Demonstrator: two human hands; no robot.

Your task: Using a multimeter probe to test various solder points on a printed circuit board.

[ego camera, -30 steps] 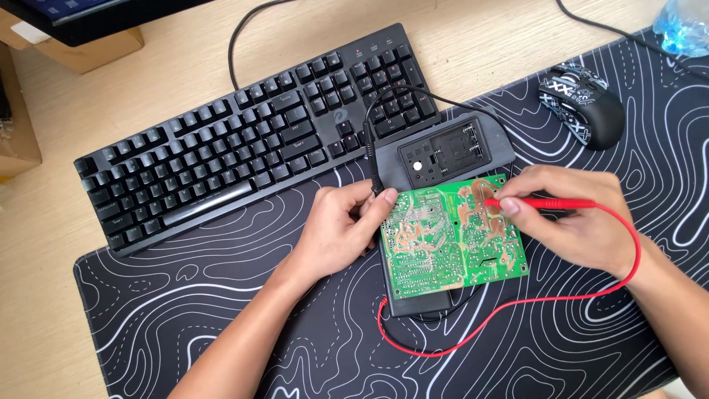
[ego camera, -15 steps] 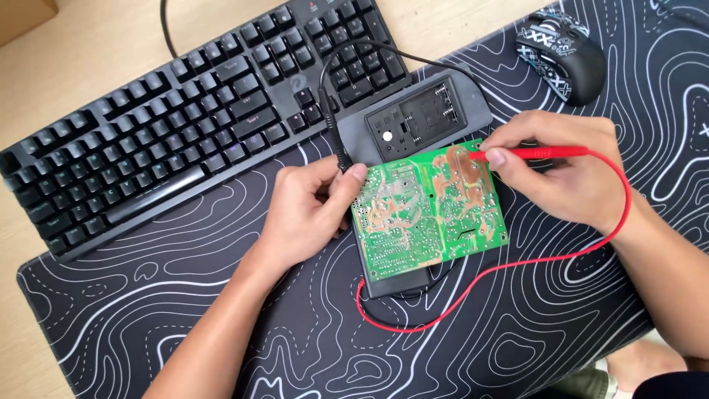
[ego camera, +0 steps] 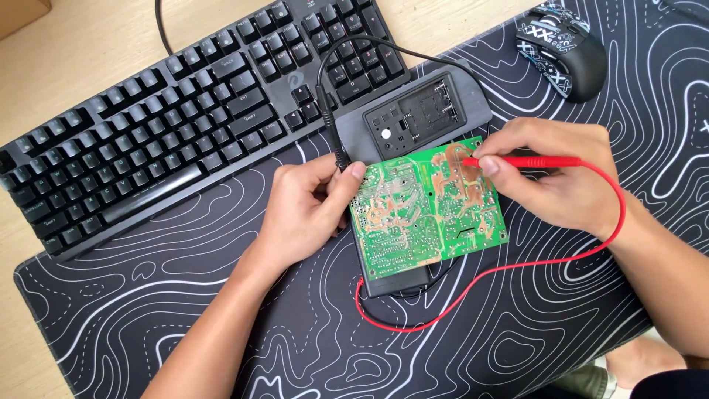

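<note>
A green circuit board (ego camera: 428, 207) is held solder side up over a dark grey housing (ego camera: 421, 118), which lies on a black desk mat with white contour lines (ego camera: 221, 325). The left hand (ego camera: 310, 210) is closed on the board's left edge, thumb on top and fingers underneath, and a black probe (ego camera: 332, 125) with its black cable is seen just above that thumb; whether the probe is gripped by this hand cannot be told. The right hand (ego camera: 554, 177) is closed narrowly around a red probe (ego camera: 517, 160), pen fashion, with the tip set on a copper area near the board's upper right. A slip of the tip is judged the chief risk: adjacent solder joints are closely spaced, and two of them could be bridged if the hand is not steadied. The board is supported only at one edge and by the housing beneath, so it could be tilted or shifted by pressure from the tip. The red lead (ego camera: 473, 295) is looped across the mat below the board and could be snagged by the right forearm, dragging the tip off its point. The mat is laid on a light wooden desk (ego camera: 88, 52). A black keyboard (ego camera: 185, 125) is placed behind the left hand, and a patterned black mouse (ego camera: 561, 48) is at the upper right, well apart from the board.
</note>
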